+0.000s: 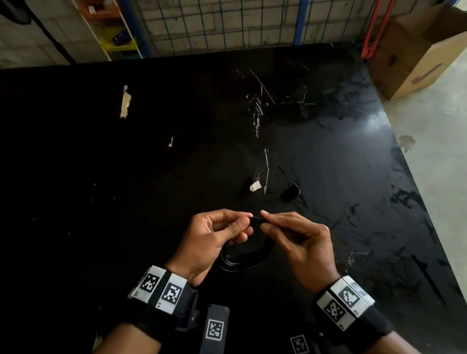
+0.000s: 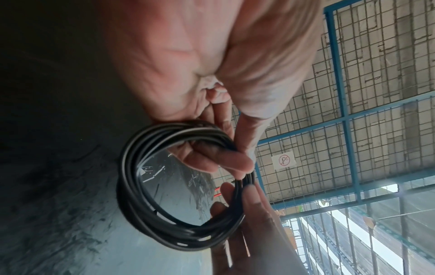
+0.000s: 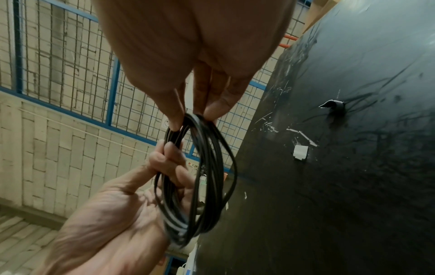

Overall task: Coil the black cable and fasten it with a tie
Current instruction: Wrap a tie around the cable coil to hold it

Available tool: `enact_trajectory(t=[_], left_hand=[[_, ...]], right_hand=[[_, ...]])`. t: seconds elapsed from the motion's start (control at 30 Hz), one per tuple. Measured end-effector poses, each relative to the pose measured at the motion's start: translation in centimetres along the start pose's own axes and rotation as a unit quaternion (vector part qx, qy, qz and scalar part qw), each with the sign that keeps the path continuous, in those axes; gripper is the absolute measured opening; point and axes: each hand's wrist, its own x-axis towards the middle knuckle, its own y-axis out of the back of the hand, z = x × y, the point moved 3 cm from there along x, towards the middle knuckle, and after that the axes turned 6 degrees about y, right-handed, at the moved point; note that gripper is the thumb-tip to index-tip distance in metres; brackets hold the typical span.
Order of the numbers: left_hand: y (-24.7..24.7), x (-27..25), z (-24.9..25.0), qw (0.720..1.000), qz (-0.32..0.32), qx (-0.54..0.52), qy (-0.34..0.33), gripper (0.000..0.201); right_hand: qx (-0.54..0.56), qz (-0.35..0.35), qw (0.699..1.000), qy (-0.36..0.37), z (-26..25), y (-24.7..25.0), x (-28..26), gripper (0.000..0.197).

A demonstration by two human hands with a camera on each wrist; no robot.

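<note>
The black cable [image 1: 243, 258] is wound into a small coil of several loops and held a little above the black table [image 1: 111, 175], near its front edge. My left hand [image 1: 250, 221] pinches the top of the coil between thumb and fingers, which the left wrist view shows closely: left hand [image 2: 242, 154], coil [image 2: 132, 186]. My right hand [image 1: 263, 220] pinches the same top stretch from the right, and in its wrist view the right hand [image 3: 193, 119] has its fingertips closed on the loops of the coil [image 3: 212, 167]. A curled black strap [image 1: 291, 191] [image 3: 334, 107] lies on the table beyond the hands.
A small white scrap [image 1: 255, 186] and thin scratch-like litter lie past the hands. A cardboard box [image 1: 420, 50] stands on the floor at the far right, beyond the table's right edge. A blue wire-mesh fence [image 1: 223, 13] runs behind the table.
</note>
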Motion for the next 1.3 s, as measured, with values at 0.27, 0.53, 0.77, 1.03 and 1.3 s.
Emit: enact_trajectory(t=[0.27, 0.53, 0.77, 1.03, 1.3], left_hand=[[1.7, 5.4, -0.3, 0.998, 0.033, 0.048, 0.017, 0.032], [3.4, 5.6, -0.2, 0.997, 0.073, 0.029, -0.003, 0.031], [3.4, 5.8, -0.3, 0.995, 0.09, 0.041, -0.021, 0.03], [2.7, 5.9, -0.1, 0.995, 0.076, 0.054, -0.031, 0.026], [1.1, 4.7, 1.1, 0.991, 0.066, 0.083, -0.077, 0.014]], right_hand=[[-0.191, 0.059, 0.96, -0.198, 9.9, 6.5, 8.1, 0.008], [-0.382, 0.022, 0.849, -0.364, 19.6, 8.5, 14.1, 0.031], [-0.323, 0.068, 0.857, -0.396, 23.0, 8.0, 14.8, 0.006], [0.025, 0.077, 0.932, -0.354, 16.6, 6.5, 11.9, 0.02], [0.132, 0.032, 0.944, -0.302, 7.2, 4.7, 8.3, 0.015]])
